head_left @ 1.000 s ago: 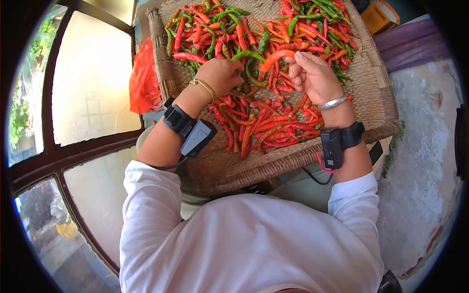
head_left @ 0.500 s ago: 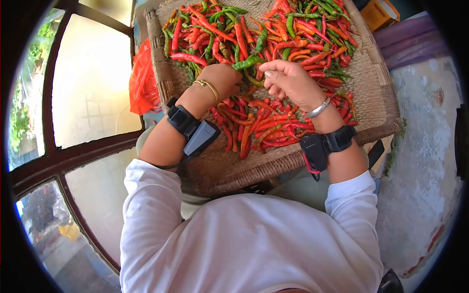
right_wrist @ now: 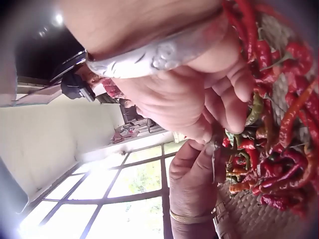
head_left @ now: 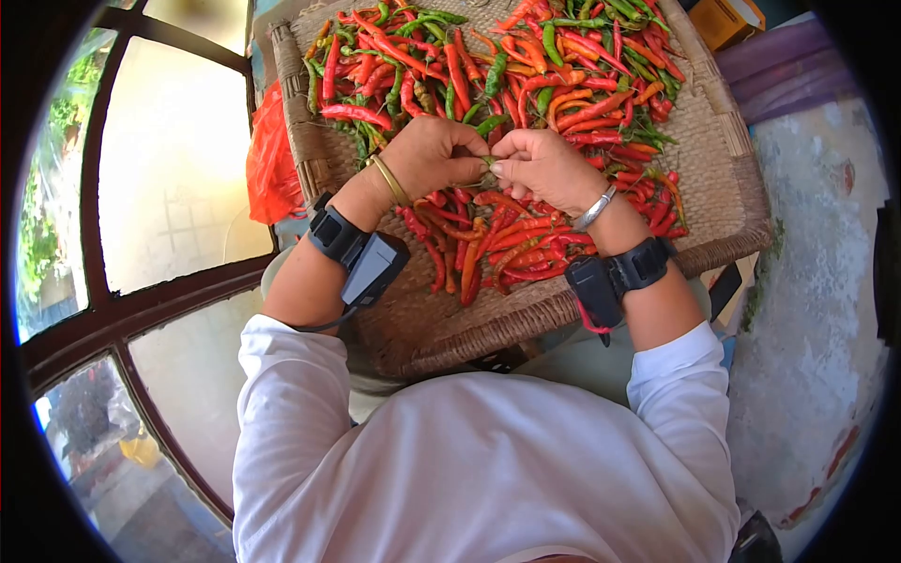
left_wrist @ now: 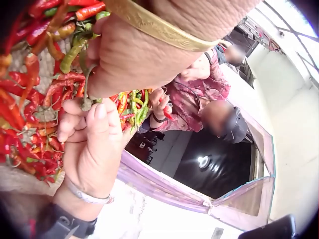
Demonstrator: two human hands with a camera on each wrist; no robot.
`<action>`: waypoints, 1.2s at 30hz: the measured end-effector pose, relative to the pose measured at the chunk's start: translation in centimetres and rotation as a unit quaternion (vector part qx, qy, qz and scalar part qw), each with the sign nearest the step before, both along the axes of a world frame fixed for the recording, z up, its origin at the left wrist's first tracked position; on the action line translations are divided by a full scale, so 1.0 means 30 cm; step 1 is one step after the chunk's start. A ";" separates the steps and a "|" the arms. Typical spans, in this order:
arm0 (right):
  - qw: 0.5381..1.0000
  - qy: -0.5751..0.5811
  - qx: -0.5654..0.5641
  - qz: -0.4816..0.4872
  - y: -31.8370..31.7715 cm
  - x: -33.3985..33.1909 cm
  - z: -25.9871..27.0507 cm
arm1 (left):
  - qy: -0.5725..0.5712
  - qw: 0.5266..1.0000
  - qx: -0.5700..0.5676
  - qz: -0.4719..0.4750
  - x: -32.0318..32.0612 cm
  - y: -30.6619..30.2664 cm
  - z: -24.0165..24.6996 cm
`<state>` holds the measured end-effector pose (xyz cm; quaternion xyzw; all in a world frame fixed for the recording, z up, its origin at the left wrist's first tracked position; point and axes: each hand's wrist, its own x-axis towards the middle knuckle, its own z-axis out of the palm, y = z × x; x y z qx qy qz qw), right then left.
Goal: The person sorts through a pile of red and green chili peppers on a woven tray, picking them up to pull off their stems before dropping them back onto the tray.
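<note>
Over the woven tray, the left hand [head_left: 427, 159], with a gold bracelet, and the right hand [head_left: 549, 171], with a silver one, meet at the fingertips. Between them shows a small green chilli piece [head_left: 489, 160]. Close up in the left wrist view, a thin green stem [left_wrist: 87, 82] runs down from the left hand [left_wrist: 132, 55], its knobbed end at the thumb and fingertips of the right hand [left_wrist: 94, 149]. Most of what the left fingers hold is hidden. Red chillies [head_left: 526, 249] lie just below the hands.
Mixed red and green chillies [head_left: 394, 66] cover the far part of the tray [head_left: 450, 342]. A red plastic bag [head_left: 275, 159] hangs at its left, beside a window. Another person [left_wrist: 192, 99] in a patterned top sits beyond, holding a red chilli.
The right hand has let go of an orange-red chilli and moved left to meet the left hand. The left hand has turned, bringing its thumb and fingertips toward the right hand.
</note>
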<state>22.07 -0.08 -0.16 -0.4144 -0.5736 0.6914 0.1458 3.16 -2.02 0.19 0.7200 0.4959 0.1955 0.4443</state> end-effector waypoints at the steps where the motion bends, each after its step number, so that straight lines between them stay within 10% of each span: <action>1: 1.000 0.000 -0.001 -0.001 0.002 0.003 0.004 | -0.019 1.000 -0.018 0.010 -0.001 0.000 0.005; 6: 0.997 -0.050 0.036 0.036 0.014 0.012 -0.015 | -0.033 0.999 -0.010 0.026 -0.007 0.021 -0.004; 12: 0.975 -0.148 0.155 0.065 0.078 0.059 0.003 | 0.226 0.950 0.216 0.024 -0.032 0.046 -0.064; 16: 0.964 0.088 0.122 -0.221 0.123 0.081 0.050 | 0.276 0.941 0.196 0.018 -0.010 0.034 -0.078; 20: 0.946 0.101 0.127 -0.281 0.133 0.090 0.038 | 0.334 0.921 0.197 0.028 0.007 0.036 -0.087; 24: 0.976 -0.009 0.190 -0.104 0.082 0.032 0.003 | 0.351 0.919 0.181 0.004 0.007 0.044 -0.076; 29: 0.806 -0.098 0.583 0.025 0.045 0.002 -0.012 | 0.254 0.943 0.212 -0.029 -0.008 0.027 -0.005; 36: 0.904 -0.051 0.420 0.058 0.033 -0.001 -0.009 | 0.059 0.963 0.259 -0.052 -0.032 0.030 0.034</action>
